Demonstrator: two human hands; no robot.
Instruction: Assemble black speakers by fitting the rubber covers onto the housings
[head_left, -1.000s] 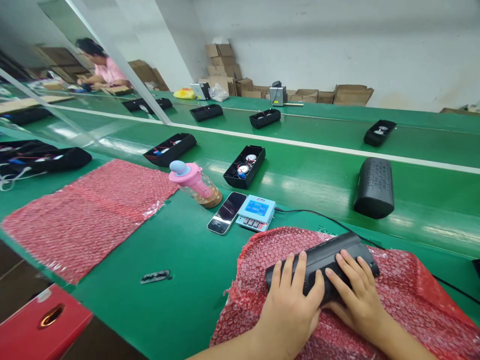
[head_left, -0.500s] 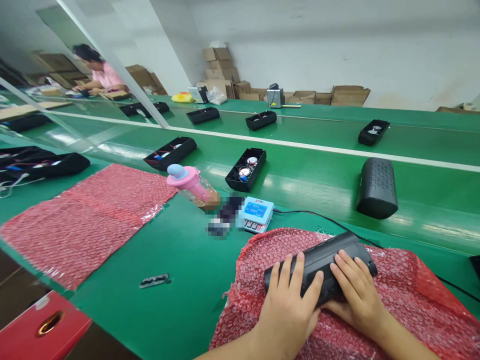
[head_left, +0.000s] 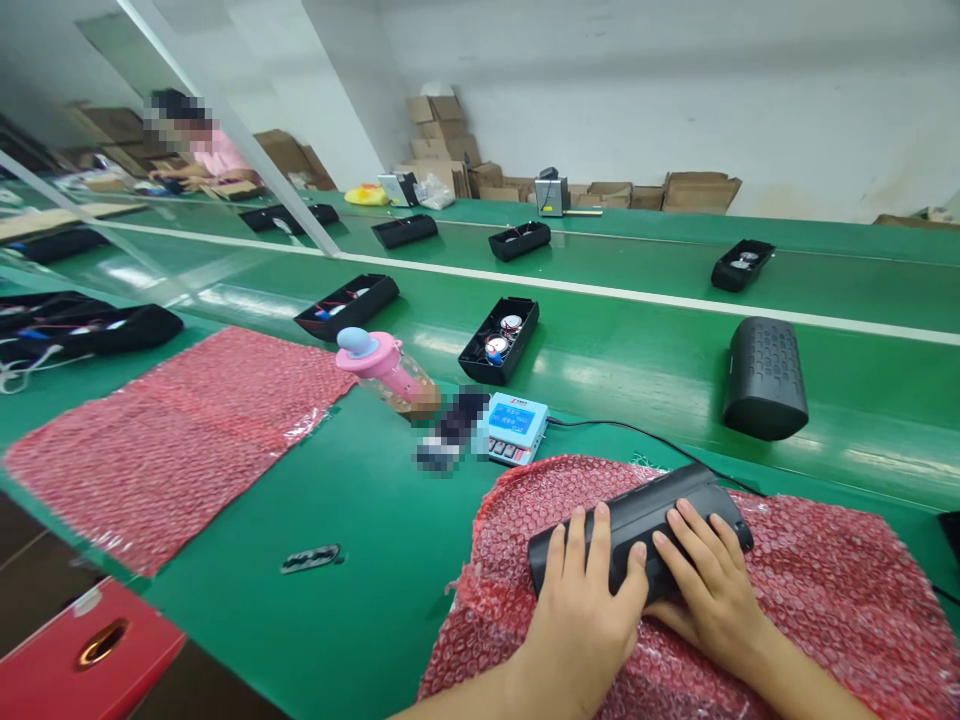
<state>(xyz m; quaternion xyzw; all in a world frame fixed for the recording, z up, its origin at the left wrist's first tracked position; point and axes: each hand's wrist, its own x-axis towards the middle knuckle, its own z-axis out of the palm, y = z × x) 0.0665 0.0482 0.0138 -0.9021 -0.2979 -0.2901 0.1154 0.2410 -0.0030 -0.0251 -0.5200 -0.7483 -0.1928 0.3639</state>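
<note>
The left hand (head_left: 585,610) and right hand (head_left: 712,590) each keep a closed grip on the case (head_left: 639,512), fingers spread over its top. It is black, long and smooth, with rounded edges and a raised band along its length, and lies slantwise on red bubble wrap (head_left: 847,590). Around that spreads the green table (head_left: 360,490), with another sheet (head_left: 180,440) to the left. Beyond runs a glossy green belt (head_left: 622,365) carrying black shells (head_left: 499,345); cartons (head_left: 446,150) stand against a pale wall (head_left: 615,90).
</note>
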